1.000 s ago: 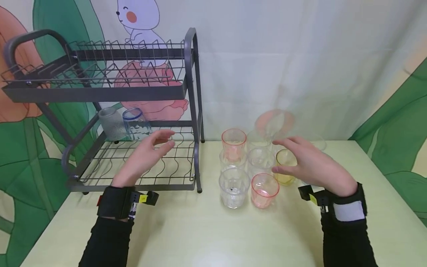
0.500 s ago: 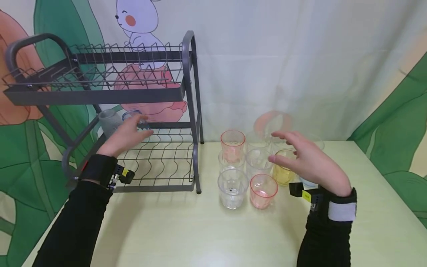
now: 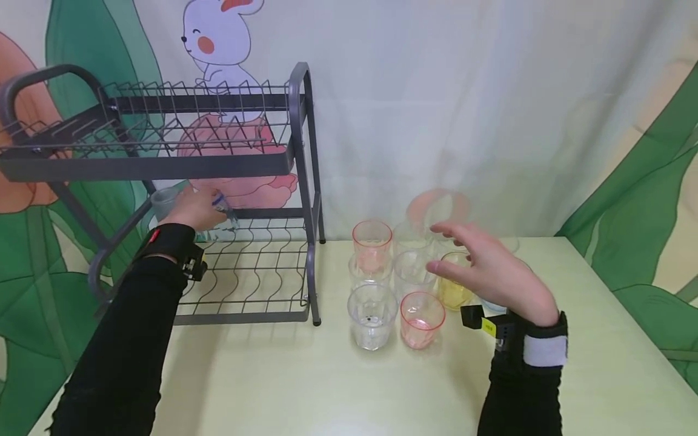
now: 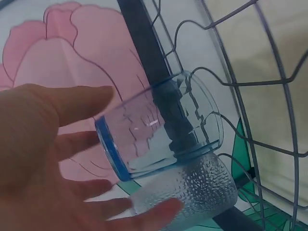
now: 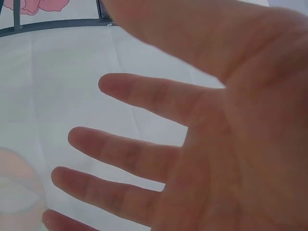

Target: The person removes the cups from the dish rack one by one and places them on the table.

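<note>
My left hand (image 3: 192, 209) reaches into the lower tier of the dish rack at the blue-rimmed glass (image 3: 229, 223). In the left wrist view this clear glass (image 4: 154, 132) lies tilted, its blue rim toward my palm. Thumb and spread fingers (image 4: 86, 103) stand about the rim, not visibly closed on it. A textured frosted glass (image 4: 207, 192) leans beside it. My right hand (image 3: 491, 266) hovers with parted fingers near the yellow glass (image 3: 454, 294) on the table; nothing shows in its palm (image 5: 236, 139).
The two-tier dark wire rack (image 3: 240, 317) stands at the left. Right of it, several drinking glasses cluster on the table, among them a front red-rimmed glass (image 3: 422, 321), a clear glass (image 3: 372, 321) and a back red-rimmed glass (image 3: 372, 245). A printed curtain (image 3: 371, 151) hangs behind.
My left hand has moved left and deeper into the rack, up to the blue-rimmed glass. The right hand has shifted slightly left, staying over the glasses. The head view has tilted a little upward.
</note>
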`<state>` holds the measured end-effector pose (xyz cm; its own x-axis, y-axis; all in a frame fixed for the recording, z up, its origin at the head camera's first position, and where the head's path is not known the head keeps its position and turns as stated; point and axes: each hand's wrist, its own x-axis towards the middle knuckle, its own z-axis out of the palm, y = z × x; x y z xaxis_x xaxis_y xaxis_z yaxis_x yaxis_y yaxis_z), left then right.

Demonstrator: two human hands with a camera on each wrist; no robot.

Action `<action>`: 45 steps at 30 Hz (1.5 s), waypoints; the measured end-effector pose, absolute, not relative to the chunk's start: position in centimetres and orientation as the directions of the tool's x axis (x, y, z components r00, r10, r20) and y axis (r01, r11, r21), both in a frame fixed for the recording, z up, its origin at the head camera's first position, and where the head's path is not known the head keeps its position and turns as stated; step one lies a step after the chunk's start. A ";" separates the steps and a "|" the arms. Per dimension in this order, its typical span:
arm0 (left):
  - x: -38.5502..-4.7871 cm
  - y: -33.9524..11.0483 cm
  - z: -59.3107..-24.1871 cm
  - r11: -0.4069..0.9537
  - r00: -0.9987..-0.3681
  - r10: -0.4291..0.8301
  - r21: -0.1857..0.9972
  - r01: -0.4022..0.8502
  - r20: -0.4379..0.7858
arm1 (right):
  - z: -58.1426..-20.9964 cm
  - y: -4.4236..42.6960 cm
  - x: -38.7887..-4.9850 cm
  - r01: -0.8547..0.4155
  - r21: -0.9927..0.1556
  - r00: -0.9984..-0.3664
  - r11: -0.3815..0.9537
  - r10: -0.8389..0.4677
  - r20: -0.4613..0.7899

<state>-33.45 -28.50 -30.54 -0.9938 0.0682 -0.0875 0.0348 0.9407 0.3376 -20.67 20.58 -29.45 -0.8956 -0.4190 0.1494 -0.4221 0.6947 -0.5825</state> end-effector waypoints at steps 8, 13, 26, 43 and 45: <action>-33.3 -28.6 -31.1 0.914 -0.984 -0.012 0.397 -0.083 -0.179 | -30.3 20.7 -20.6 -0.397 -0.602 -0.904 0.693 -0.407 0.127; -34.0 -27.5 -31.0 0.927 -0.985 -0.079 0.353 -0.130 -0.155 | -29.6 21.5 -20.5 -0.380 -0.604 -0.913 0.700 -0.389 0.124; -34.6 -27.4 -32.3 0.929 -0.988 -0.152 0.337 -0.151 -0.023 | -29.9 21.8 -20.6 -0.410 -0.623 -0.898 0.666 -0.413 0.150; -33.5 -27.9 -31.3 0.944 -0.994 -0.103 0.312 -0.106 -0.027 | -29.2 21.9 -20.2 -0.412 -0.601 -0.899 0.685 -0.413 0.145; -33.2 -27.9 -31.0 0.943 -0.996 -0.087 0.319 -0.093 -0.032 | -29.2 22.1 -20.2 -0.403 -0.601 -0.904 0.690 -0.404 0.142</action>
